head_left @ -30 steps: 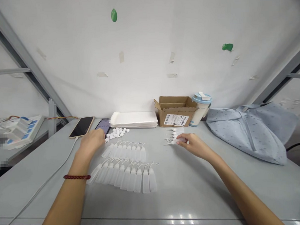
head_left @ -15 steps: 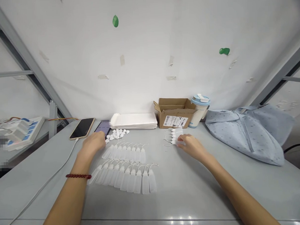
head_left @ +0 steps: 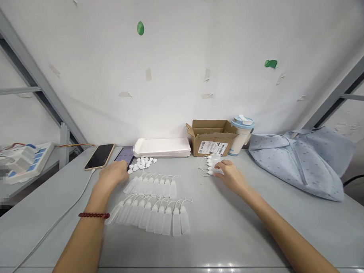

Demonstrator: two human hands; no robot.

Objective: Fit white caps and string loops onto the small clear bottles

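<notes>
My right hand rests at a small row of translucent white tags with white tops and thin loops. Its finger and thumb are apart, at the near ends of the tags, covering part of them. My left hand wears a red beaded bracelet at the wrist and is curled, with its fingertips hidden from me. It lies beside a phone with a lit screen and a loose heap of small white pieces. Two rows of the same kind of tag, an upper row and a lower row, lie nearer me.
Along the wall stand a stack of white envelope-like sheets, an open cardboard box and a blue-lidded cup. Light blue cloth covers the right side. A second phone trails a white cable at left.
My right hand has shifted slightly, with finger and thumb now more visibly apart by the small row. Its tags sit a little differently. My left hand has barely moved.
</notes>
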